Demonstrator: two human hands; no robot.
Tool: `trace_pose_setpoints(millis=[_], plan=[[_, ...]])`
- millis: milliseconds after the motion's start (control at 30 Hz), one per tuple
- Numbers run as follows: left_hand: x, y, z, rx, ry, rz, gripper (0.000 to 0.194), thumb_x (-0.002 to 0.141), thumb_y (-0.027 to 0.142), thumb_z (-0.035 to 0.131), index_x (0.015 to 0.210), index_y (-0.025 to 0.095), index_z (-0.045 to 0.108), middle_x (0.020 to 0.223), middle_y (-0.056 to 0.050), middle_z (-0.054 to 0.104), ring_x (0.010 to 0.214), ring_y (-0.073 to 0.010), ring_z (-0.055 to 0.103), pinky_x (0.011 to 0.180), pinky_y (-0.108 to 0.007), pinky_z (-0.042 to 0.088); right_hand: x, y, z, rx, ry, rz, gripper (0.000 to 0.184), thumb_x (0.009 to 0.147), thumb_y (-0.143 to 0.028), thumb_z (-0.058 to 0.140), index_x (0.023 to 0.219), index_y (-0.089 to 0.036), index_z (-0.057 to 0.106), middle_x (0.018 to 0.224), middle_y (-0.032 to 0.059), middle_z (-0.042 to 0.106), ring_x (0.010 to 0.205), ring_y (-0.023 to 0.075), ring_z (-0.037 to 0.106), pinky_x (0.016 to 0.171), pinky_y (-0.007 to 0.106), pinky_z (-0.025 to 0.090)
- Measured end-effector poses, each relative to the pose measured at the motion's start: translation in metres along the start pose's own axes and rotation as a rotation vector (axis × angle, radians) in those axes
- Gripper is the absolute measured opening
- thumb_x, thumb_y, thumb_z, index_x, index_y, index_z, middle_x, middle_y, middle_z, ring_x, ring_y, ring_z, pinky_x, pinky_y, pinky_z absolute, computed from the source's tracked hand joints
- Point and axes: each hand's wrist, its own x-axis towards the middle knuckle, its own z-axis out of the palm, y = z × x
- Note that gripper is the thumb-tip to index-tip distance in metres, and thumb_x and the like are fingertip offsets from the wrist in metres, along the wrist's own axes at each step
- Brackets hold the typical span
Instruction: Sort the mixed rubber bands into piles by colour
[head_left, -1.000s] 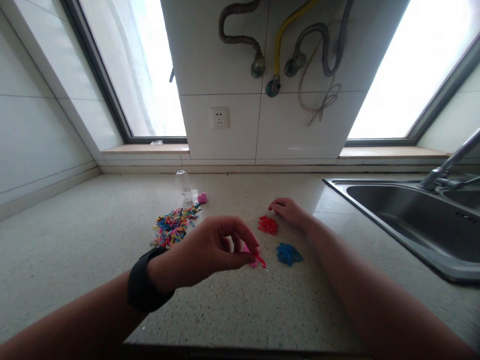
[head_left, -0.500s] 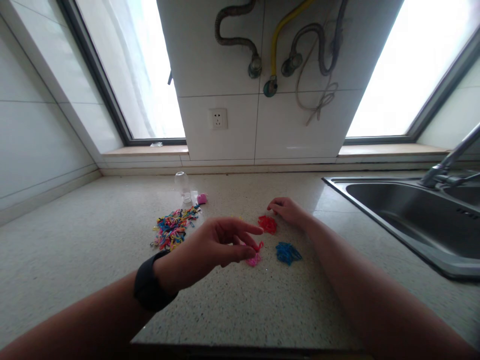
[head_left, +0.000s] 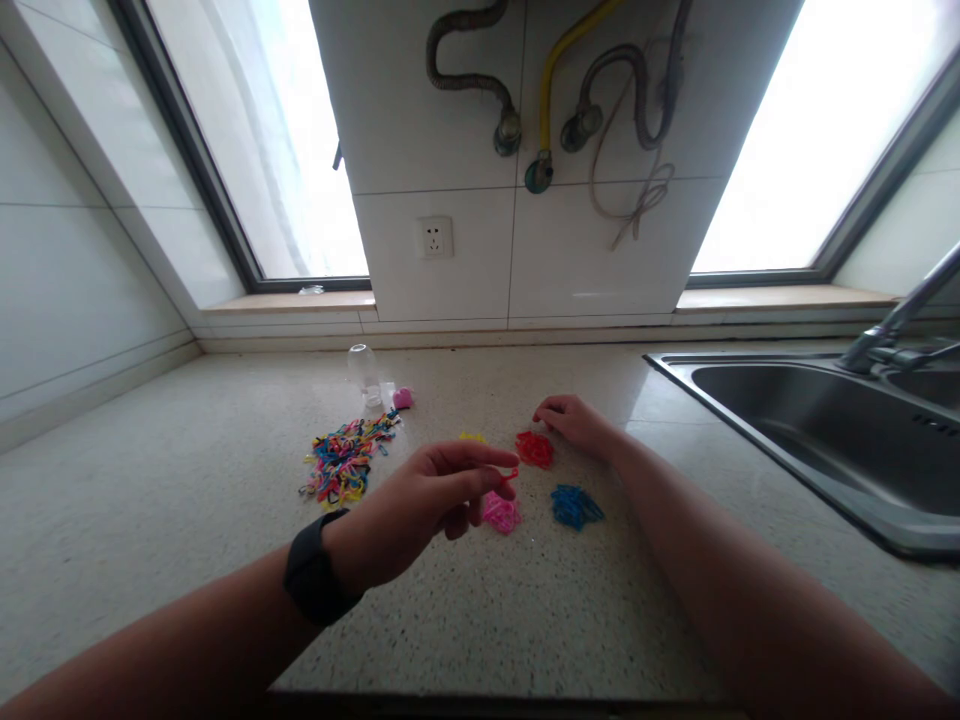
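A small red rubber band is pinched between the thumb and forefinger of my left hand, above the counter. Just past those fingertips lies a pile of pink bands, partly hidden by the hand. My right hand rests on the counter with curled fingers and nothing visible in them, beside a pile of red bands. A pile of blue bands lies nearer me. Behind my left hand a few yellow bands peek out. A mixed-colour heap spreads to the left.
Behind the mixed heap stands a clear plastic bottle, with a pink piece beside it. At the right a steel sink with a tap is set into the counter. Hoses and a socket are on the wall.
My left fingers have closed together, and the red band has risen between the fingertips. More of the pink and yellow piles shows. My right hand stays in place.
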Motion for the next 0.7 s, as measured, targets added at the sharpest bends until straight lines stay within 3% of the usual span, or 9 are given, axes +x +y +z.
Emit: trace_pose_setpoints(millis=[300, 500, 700], plan=[[0.004, -0.003, -0.003, 0.081, 0.019, 0.028, 0.034, 0.086, 0.035, 0.069, 0.112, 0.017, 0.059, 0.088, -0.003, 0.069, 0.054, -0.0035, 0.048, 0.045, -0.016, 0.031, 0.001, 0.003, 0.001, 0.002, 0.0, -0.011, 0.032, 0.083, -0.034, 0.051, 0.087, -0.013, 0.075, 0.067, 0.0022, 0.063, 0.061, 0.0137, 0.053, 0.06, 0.026, 0.037], [0.026, -0.008, -0.025, 0.799, 0.115, 0.249, 0.028, 0.093, 0.04, 0.057, 0.107, 0.016, 0.062, 0.092, -0.006, 0.07, 0.069, -0.01, 0.059, 0.059, -0.023, 0.046, 0.005, 0.006, 0.004, 0.021, 0.015, 0.019, 0.032, 0.082, -0.034, 0.051, 0.088, -0.013, 0.075, 0.065, 0.0007, 0.06, 0.056, 0.0122, 0.049, 0.056, 0.025, 0.034], [0.057, 0.004, -0.024, 1.086, 0.158, 0.331, 0.025, 0.09, 0.04, 0.06, 0.101, 0.018, 0.067, 0.087, -0.003, 0.07, 0.072, -0.0131, 0.06, 0.065, -0.026, 0.045, 0.006, 0.008, 0.005, 0.047, 0.033, 0.016, 0.031, 0.08, -0.033, 0.052, 0.086, -0.013, 0.075, 0.063, 0.0001, 0.06, 0.056, 0.0122, 0.049, 0.056, 0.025, 0.034]])
